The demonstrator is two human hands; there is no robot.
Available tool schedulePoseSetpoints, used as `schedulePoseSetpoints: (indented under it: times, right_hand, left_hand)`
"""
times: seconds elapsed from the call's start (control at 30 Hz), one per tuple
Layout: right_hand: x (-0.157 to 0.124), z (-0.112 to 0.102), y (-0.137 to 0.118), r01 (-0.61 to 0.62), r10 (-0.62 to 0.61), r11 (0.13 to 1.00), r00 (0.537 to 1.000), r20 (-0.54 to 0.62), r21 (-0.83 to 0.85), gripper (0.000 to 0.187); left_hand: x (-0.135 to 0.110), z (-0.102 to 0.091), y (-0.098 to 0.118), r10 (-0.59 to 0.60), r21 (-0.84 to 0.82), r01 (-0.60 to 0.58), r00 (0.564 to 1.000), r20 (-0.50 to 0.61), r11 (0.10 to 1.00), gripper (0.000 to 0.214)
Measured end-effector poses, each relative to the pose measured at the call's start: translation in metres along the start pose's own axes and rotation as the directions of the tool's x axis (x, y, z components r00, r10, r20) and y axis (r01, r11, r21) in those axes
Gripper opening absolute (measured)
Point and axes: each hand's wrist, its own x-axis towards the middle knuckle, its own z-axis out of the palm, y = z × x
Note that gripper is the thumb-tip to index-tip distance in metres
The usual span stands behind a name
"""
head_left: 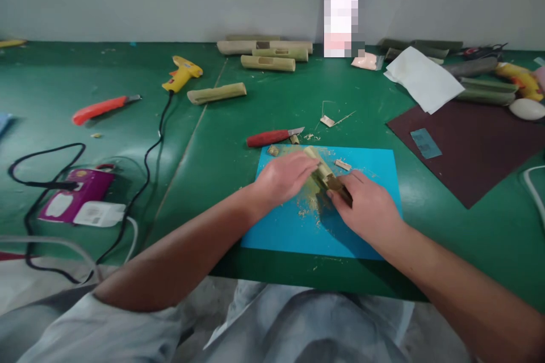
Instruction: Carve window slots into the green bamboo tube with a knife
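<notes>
A short bamboo tube (320, 163) with an opening cut in its side lies slantwise over a blue sheet (272, 232). My right hand (370, 204) is closed around the tube's near end, thumb on the near side. Stretched out flat beside the far part of the tube is my left hand (287, 178), its fingertips at the bamboo's edge; whether they press on it I cannot tell. Wood shavings (313, 204) are scattered on the sheet. Just beyond it rests a red-handled carving knife (272, 137), blade pointing right.
Several cut bamboo pieces (268, 63) lie toward the wall. On the left are a yellow glue gun (181, 75), an orange cutter (102, 109) and a purple power strip (79, 195) with cables. A dark brown sheet (468, 153) and white paper (423, 79) lie right.
</notes>
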Motion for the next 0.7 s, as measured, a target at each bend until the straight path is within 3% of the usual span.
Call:
schedulePoseSetpoints:
  times: [0.07,0.2,0.33,0.47,0.6,0.7]
  right_hand:
    - [0.0002,0.0001,0.0001,-0.006,0.006,1.0,1.0,0.002,0.004,0.021]
    - [-0.0001,0.0003,0.0001,-0.01,0.01,1.0,1.0,0.016,-0.012,0.021]
    - [-0.0011,0.0004,0.0005,-0.008,0.008,1.0,1.0,0.003,-0.003,0.021]
    - [-0.0006,0.0002,0.0,-0.004,0.005,1.0,1.0,0.016,-0.016,0.021]
    - [0.0,-0.0004,-0.0007,-0.015,0.015,1.0,1.0,0.016,-0.004,0.021]
    - [0.0001,-0.0006,-0.0006,-0.013,0.013,1.0,1.0,0.026,-0.023,0.02]
  left_hand:
    - [0.0002,-0.0002,-0.0014,-0.037,0.009,0.038,0.998,-0.042,0.999,0.023]
    - [0.0012,-0.0015,-0.0031,0.025,-0.002,-0.025,0.999,0.048,1.0,0.024]
    - [0.0009,-0.0022,-0.0043,-0.029,0.024,0.03,0.999,-0.038,0.999,0.024]
    - [-0.0011,-0.0006,-0.0023,0.037,0.038,-0.039,0.998,0.055,0.999,0.023]
    - [-0.0003,0.0003,0.0001,-0.042,0.025,0.043,0.998,-0.041,0.999,0.023]
    - [-0.0005,0.0006,0.0031,0.001,0.009,-0.002,0.997,0.075,1.0,0.024]
